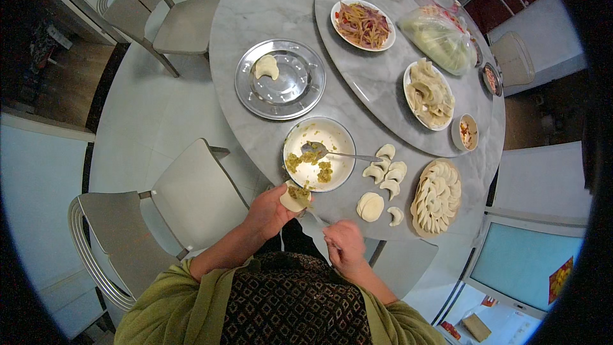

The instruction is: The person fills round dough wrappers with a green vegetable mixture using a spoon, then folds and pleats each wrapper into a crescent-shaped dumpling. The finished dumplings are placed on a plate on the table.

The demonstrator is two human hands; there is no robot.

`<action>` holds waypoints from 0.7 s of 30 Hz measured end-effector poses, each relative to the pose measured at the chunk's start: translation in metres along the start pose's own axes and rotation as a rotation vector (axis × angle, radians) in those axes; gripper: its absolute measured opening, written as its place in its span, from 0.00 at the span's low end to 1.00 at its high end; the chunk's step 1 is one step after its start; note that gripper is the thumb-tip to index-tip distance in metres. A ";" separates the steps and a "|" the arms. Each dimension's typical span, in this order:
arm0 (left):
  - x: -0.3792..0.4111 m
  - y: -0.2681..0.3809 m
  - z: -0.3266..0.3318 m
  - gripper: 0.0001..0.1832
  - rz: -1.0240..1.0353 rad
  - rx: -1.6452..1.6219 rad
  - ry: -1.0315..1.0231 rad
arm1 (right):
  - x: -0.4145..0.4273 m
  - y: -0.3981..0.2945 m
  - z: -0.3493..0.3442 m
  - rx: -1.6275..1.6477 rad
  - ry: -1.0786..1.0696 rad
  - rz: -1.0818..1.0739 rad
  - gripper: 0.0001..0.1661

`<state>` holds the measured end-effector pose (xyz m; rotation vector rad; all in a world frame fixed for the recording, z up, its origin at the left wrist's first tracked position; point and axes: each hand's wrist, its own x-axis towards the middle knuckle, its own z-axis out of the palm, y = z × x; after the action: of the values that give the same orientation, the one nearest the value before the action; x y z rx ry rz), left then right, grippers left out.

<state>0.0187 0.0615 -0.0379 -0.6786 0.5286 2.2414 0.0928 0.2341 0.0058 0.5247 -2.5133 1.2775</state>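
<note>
On my left hand lies a round dumpling wrapper topped with green filling, at the near rim of a white enamel bowl. My right hand grips a utensil with a pale, blurred blade pointing to the wrapper; its exact kind is unclear. Inside the bowl are more filling and a metal spoon, its handle over the rim. Right of the bowl are a small stack of wrappers, several folded dumplings and a single one beside the stack.
A scalloped tray of dumplings stands at the right. A steel plate with one dumpling is at the left. The turntable bears a shredded dish, cooked dumplings, a small bowl and a plastic bag. Chairs flank the table.
</note>
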 end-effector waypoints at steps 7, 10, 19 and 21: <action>0.000 -0.003 0.001 0.22 0.025 -0.017 0.044 | -0.005 0.000 0.002 -0.104 0.076 0.042 0.14; -0.001 -0.002 0.002 0.21 0.016 -0.035 0.031 | 0.000 -0.004 0.003 -0.061 0.015 0.018 0.12; -0.002 -0.004 0.004 0.21 0.013 -0.013 0.045 | -0.007 -0.007 0.003 -0.059 0.039 0.041 0.15; -0.003 -0.005 0.006 0.22 0.011 -0.013 0.065 | -0.010 -0.005 0.003 -0.104 0.044 0.071 0.17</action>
<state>0.0220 0.0664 -0.0327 -0.7590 0.5520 2.2411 0.1039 0.2308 0.0039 0.3838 -2.5658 1.1617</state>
